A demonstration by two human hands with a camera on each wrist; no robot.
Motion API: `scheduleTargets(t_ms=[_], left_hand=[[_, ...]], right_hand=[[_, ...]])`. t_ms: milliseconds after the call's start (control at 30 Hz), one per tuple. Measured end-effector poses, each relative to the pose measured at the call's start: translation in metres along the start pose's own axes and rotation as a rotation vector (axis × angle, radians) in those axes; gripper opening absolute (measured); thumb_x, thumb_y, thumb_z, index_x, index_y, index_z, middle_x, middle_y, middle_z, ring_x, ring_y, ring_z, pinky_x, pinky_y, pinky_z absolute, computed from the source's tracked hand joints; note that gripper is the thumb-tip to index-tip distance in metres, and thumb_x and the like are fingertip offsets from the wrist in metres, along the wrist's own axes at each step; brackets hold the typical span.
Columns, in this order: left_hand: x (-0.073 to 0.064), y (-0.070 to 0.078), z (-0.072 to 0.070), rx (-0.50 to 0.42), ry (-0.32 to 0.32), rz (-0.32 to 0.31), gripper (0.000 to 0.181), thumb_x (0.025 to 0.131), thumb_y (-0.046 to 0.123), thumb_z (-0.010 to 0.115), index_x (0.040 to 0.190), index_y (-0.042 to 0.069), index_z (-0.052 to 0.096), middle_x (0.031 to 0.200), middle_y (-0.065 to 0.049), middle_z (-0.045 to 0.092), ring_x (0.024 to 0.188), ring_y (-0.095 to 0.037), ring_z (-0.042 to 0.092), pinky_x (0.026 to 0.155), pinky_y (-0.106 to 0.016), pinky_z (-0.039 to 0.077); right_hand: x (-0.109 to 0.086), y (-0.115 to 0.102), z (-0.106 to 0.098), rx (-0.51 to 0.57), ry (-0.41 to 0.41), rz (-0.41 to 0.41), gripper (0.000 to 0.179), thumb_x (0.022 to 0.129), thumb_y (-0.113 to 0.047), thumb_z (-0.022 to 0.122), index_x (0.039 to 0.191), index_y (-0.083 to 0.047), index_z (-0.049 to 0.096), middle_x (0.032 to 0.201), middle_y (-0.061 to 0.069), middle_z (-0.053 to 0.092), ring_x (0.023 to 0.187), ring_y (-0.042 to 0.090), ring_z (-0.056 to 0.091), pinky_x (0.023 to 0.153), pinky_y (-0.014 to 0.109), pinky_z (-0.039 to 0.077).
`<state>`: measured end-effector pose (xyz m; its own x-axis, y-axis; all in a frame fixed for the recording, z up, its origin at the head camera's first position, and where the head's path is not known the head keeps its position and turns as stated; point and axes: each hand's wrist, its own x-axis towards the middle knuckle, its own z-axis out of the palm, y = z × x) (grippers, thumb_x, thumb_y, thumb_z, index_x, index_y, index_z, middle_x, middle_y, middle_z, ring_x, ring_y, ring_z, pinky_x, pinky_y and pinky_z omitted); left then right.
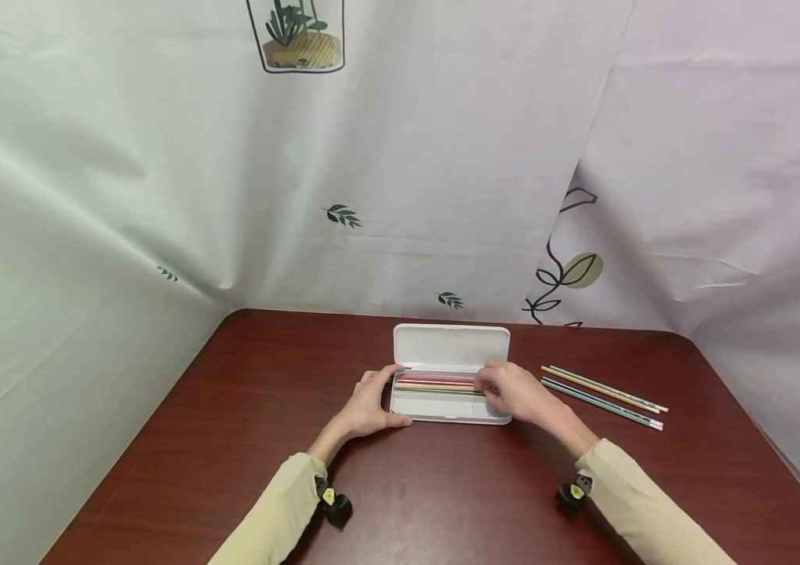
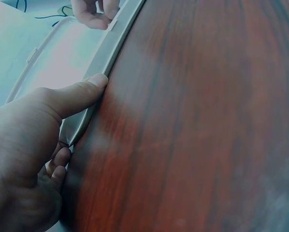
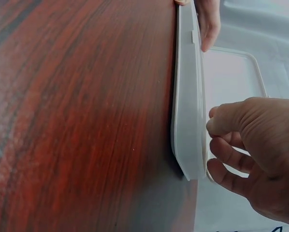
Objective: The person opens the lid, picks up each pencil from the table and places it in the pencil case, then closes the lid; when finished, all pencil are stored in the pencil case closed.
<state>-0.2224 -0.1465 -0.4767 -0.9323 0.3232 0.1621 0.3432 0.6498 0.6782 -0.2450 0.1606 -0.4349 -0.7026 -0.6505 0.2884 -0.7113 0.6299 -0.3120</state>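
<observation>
A white pencil case [image 1: 431,406] lies on the table with its lid [image 1: 451,346] raised at the back. Several coloured pencils [image 1: 435,385], pink and yellow among them, lie lengthwise in its rear part. My left hand [image 1: 366,402] grips the case's left end, thumb at the front edge and fingers toward the back. Over the right part of the case, my right hand [image 1: 510,388] has its thumb and fingers curled together at a pencil's right end. The right fingertips are partly hidden in the head view, and the case wall [image 3: 189,106] hides the pencils in the right wrist view.
Right of the case, several striped pencils [image 1: 605,390] lie on the brown table [image 1: 245,471], most of them greenish and one yellow. A patterned white curtain [image 1: 400,157] hangs behind the table and along its sides.
</observation>
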Motion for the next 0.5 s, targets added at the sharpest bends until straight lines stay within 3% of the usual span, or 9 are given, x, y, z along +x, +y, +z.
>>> scheduleTargets(t_ms=[267,500], left_hand=[[-0.001,-0.001,0.0,-0.002,0.0,-0.01,0.09,0.068,0.03,0.093,0.144,0.015,0.047,0.126,-0.011,0.056,0.118,-0.031,0.043,0.095,-0.052,0.037],[-0.001,0.001,-0.001,-0.001,-0.002,-0.006,0.089,0.069,0.029,0.092,0.144,0.014,0.047,0.127,-0.011,0.056,0.119,-0.031,0.043,0.096,-0.052,0.037]], right_hand=[[-0.013,0.008,-0.011,-0.003,0.071,0.029,0.014,0.082,0.004,0.073,0.088,-0.009,0.071,0.084,-0.004,0.06,0.074,0.012,0.054,0.065,0.033,0.048],[-0.05,0.032,-0.026,-0.035,0.167,0.11,0.017,0.079,0.006,0.074,0.091,-0.006,0.072,0.086,-0.003,0.062,0.076,0.015,0.058,0.067,0.039,0.051]])
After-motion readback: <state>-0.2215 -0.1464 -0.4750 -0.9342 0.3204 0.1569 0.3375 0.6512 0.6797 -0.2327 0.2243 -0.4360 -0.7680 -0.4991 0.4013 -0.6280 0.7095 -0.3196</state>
